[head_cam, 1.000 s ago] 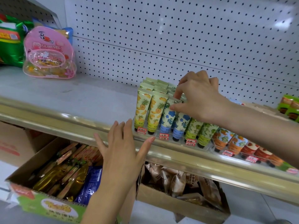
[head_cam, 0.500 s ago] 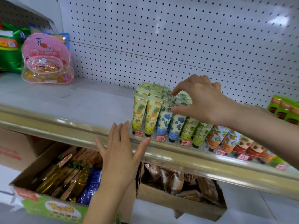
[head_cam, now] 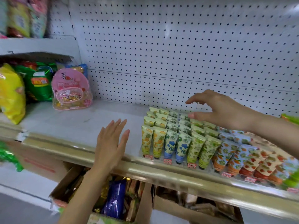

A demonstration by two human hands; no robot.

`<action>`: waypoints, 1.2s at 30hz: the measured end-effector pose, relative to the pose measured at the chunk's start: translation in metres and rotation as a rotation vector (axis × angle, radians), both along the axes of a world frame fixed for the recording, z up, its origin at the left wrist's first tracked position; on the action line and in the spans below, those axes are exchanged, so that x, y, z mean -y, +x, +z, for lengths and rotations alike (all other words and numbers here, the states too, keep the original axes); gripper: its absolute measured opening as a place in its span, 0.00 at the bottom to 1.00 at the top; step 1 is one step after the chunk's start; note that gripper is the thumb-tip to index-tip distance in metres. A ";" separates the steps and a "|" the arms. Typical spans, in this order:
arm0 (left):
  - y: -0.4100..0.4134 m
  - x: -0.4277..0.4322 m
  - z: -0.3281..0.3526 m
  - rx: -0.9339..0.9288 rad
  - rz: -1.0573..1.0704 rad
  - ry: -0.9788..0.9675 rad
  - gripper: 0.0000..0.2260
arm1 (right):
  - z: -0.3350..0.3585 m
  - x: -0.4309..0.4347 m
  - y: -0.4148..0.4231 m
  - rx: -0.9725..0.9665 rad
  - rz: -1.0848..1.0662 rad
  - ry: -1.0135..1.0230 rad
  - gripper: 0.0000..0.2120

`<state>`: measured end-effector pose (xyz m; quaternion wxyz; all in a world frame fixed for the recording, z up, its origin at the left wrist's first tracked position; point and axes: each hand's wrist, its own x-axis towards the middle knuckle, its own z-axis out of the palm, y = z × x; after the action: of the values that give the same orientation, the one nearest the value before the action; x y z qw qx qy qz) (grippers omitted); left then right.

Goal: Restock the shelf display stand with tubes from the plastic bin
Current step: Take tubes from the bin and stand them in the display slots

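Tubes (head_cam: 179, 143) stand packed upright; your right hand (head_cam: 223, 110) hovers over the back rows, fingers apart, empty. Sweep low & they'll prob. domino; left hand (head_cam: 110, 147) flat, empty too.

On display stand (head_cam: 178, 164), front row: two pineapple tubes (head_cam: 146, 143), two blue-flower tubes (head_cam: 170, 144), two green-leaf tubes (head_cam: 195, 151). Pineapple tubes in all: eight, in two columns of four. Further right on stand: orange tubes (head_cam: 221, 157) and strawberry tubes (head_cam: 262, 165), too blurred to count. Left of stand: one pink pouch (head_cam: 72, 89), one yellow bag (head_cam: 11, 94). Below stand: two open cardboard boxes (head_cam: 63, 181).
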<state>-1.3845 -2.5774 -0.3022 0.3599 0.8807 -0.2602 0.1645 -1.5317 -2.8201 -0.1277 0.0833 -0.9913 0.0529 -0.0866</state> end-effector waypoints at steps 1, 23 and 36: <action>0.005 0.005 -0.003 -0.043 0.012 0.018 0.30 | 0.002 0.001 0.005 0.010 0.014 0.022 0.20; 0.013 0.022 -0.024 -0.060 0.183 0.165 0.34 | -0.029 -0.010 0.107 0.003 0.094 0.228 0.06; 0.014 0.022 -0.023 -0.076 0.171 0.156 0.34 | -0.037 -0.011 0.111 -0.069 0.038 0.238 0.09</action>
<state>-1.3709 -2.5995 -0.3252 0.2843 0.9307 -0.1824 0.1404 -1.4211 -2.8090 -0.1650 0.2001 -0.9777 0.0470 -0.0442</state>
